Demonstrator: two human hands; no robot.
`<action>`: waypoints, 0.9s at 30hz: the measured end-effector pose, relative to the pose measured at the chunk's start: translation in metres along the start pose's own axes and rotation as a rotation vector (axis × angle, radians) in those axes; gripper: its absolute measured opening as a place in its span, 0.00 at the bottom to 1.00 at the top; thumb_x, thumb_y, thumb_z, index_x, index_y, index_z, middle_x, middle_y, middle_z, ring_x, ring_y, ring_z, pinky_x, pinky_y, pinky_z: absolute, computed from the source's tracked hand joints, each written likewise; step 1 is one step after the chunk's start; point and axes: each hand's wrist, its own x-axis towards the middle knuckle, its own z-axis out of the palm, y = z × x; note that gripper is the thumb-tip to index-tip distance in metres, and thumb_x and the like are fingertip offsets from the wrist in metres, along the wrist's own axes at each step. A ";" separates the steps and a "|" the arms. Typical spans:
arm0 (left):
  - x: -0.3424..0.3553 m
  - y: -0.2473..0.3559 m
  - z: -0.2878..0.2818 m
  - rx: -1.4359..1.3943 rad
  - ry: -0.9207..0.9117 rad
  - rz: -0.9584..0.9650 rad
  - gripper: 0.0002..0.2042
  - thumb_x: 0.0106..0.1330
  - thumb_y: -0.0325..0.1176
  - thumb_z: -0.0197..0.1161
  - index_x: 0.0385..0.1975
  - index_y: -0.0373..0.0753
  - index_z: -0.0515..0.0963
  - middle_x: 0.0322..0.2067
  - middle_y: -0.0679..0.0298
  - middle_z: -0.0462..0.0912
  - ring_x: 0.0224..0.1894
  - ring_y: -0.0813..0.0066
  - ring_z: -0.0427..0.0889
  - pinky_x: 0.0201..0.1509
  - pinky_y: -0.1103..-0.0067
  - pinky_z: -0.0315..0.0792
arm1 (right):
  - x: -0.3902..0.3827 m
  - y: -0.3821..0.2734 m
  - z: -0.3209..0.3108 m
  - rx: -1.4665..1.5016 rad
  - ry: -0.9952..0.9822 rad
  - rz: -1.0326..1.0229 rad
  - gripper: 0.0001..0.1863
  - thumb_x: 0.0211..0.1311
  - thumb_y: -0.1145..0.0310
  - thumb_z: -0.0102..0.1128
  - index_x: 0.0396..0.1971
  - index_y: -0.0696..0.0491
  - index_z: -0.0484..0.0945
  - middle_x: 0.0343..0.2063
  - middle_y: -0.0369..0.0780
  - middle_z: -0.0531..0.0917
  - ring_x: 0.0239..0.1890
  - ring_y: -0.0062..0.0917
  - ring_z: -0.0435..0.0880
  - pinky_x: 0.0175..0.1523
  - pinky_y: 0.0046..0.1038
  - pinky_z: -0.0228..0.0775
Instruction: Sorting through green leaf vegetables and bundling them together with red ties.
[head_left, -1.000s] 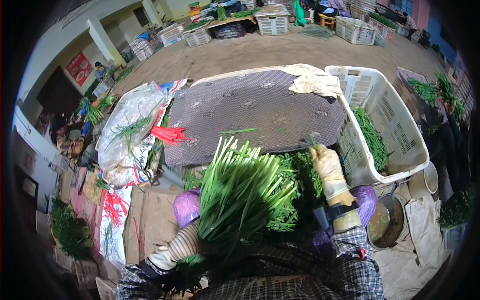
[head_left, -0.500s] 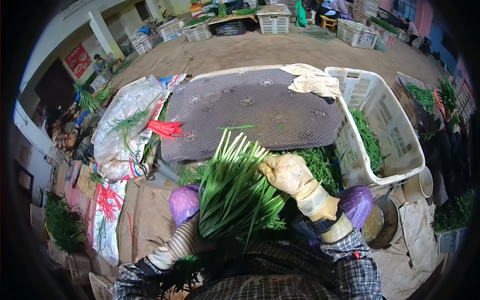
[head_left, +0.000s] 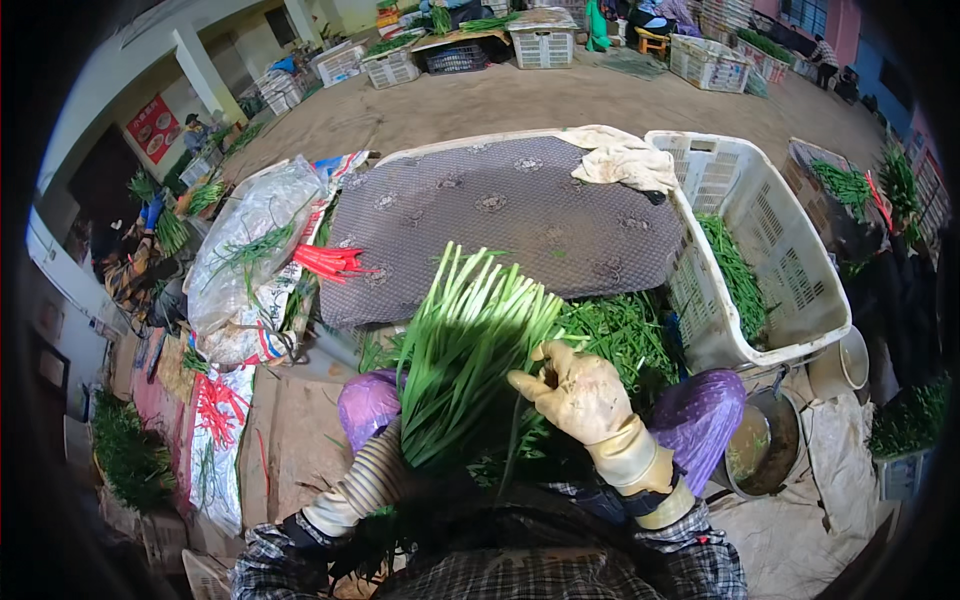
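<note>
A thick bunch of garlic chives [head_left: 465,350], pale stems up and green leaves down, leans over my lap. My left hand [head_left: 385,465] grips it from the left; its fingers are hidden behind the leaves, and the ribbed glove cuff shows. In a cream rubber glove, my right hand [head_left: 580,395] is beside the bunch's right edge, thumb and forefinger curled together. A thin leaf hangs below the thumb, but I cannot make out whether the fingers pinch it. More loose chives [head_left: 625,340] lie behind that hand, under the edge of the patterned mat [head_left: 500,215].
At the right stands a white plastic crate [head_left: 800,240] with chives inside. Near it are a metal bucket [head_left: 765,450] and a cloth [head_left: 620,160]. Red ties [head_left: 330,262] lie on the mat's left edge, next to a clear plastic bag [head_left: 255,240]. Other people work farther off.
My right hand has come down and off the stem tops, nearer to me, with its fingers now curled. The loose green pieces lying on the mat's near part are mostly gone from sight.
</note>
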 end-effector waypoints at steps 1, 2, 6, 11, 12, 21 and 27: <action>0.000 0.001 -0.001 -0.411 -0.003 -0.166 0.29 0.67 0.36 0.56 0.67 0.37 0.58 0.67 0.58 0.60 0.68 0.63 0.57 0.72 0.70 0.54 | -0.003 0.005 0.006 0.092 -0.003 0.107 0.11 0.59 0.62 0.65 0.31 0.53 0.77 0.12 0.41 0.77 0.14 0.33 0.78 0.20 0.29 0.70; -0.001 0.002 -0.001 -0.824 0.002 -0.333 0.33 0.62 0.36 0.62 0.67 0.36 0.58 0.66 0.58 0.62 0.67 0.63 0.60 0.72 0.71 0.53 | -0.004 0.008 0.008 0.184 -0.010 0.212 0.09 0.59 0.65 0.64 0.32 0.54 0.76 0.13 0.42 0.78 0.15 0.34 0.79 0.22 0.30 0.72; -0.008 -0.001 -0.028 -1.048 0.001 -0.406 0.38 0.58 0.35 0.68 0.67 0.34 0.56 0.64 0.57 0.66 0.66 0.64 0.63 0.73 0.72 0.51 | 0.012 0.024 -0.014 0.165 0.104 0.208 0.02 0.62 0.71 0.59 0.31 0.53 0.78 0.26 0.47 0.81 0.26 0.40 0.82 0.30 0.33 0.74; -0.019 -0.013 -0.009 -0.876 -0.023 -0.441 0.33 0.60 0.31 0.64 0.65 0.33 0.58 0.61 0.55 0.70 0.61 0.63 0.70 0.66 0.76 0.63 | 0.011 0.079 -0.054 -0.396 -0.035 0.120 0.07 0.55 0.69 0.63 0.32 0.56 0.81 0.28 0.46 0.83 0.32 0.41 0.83 0.41 0.37 0.76; -0.019 -0.016 -0.002 -0.876 -0.027 -0.453 0.33 0.60 0.31 0.64 0.65 0.33 0.58 0.61 0.55 0.70 0.61 0.63 0.70 0.66 0.76 0.63 | 0.021 0.051 -0.058 -0.482 -0.055 0.093 0.08 0.54 0.68 0.65 0.32 0.55 0.81 0.27 0.46 0.83 0.33 0.40 0.83 0.43 0.37 0.76; -0.002 0.004 -0.003 -1.730 0.228 -0.734 0.25 0.67 0.46 0.55 0.59 0.37 0.71 0.56 0.56 0.76 0.60 0.64 0.71 0.67 0.69 0.63 | 0.058 0.023 0.027 1.251 -0.283 0.128 0.07 0.48 0.70 0.67 0.24 0.55 0.78 0.23 0.40 0.81 0.29 0.31 0.81 0.42 0.31 0.76; -0.010 0.002 0.029 -2.690 0.041 -0.864 0.28 0.69 0.47 0.51 0.67 0.44 0.61 0.66 0.62 0.64 0.69 0.55 0.57 0.70 0.53 0.52 | 0.034 0.038 0.026 -0.306 -0.147 -0.618 0.03 0.47 0.69 0.57 0.18 0.48 0.73 0.16 0.32 0.71 0.19 0.24 0.73 0.25 0.28 0.64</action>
